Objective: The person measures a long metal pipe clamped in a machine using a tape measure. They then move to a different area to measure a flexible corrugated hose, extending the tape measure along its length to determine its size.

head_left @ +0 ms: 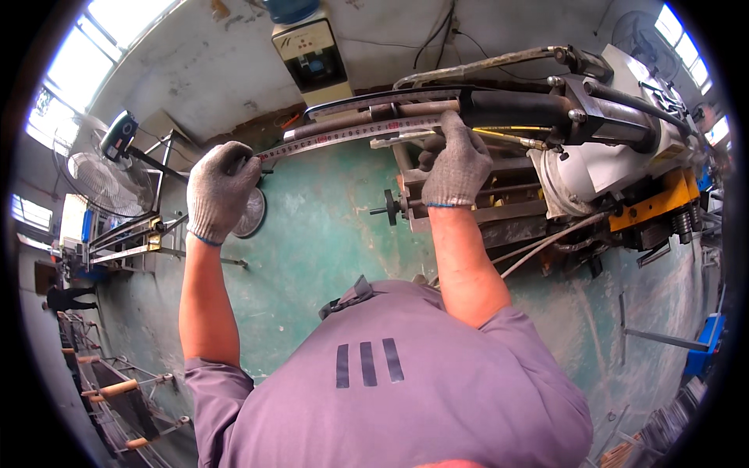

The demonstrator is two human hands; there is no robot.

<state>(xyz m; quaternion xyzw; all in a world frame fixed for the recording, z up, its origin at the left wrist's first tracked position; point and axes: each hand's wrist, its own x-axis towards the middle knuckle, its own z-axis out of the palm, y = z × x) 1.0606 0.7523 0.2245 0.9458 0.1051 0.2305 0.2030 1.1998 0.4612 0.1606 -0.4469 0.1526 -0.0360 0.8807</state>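
A tape measure (335, 138) is stretched between my hands, its white blade running along the near side of a long metal rod (359, 119). My left hand (224, 191), in a grey knit glove, is closed around the tape's left end; whatever lies inside the fist is hidden. My right hand (458, 168), gloved the same way, pinches the tape's other end by the rod, where the rod meets a thicker dark cylinder (515, 108). The cylinder belongs to a large machine (601, 168) on the right.
Below the rod stands a metal frame with a black handwheel (392, 207). A water dispenser (310, 58) is against the wall. On the left are a fan (105, 181) and a metal stand (148, 242). A round disc (251, 214) lies near my left hand over the green floor (312, 234).
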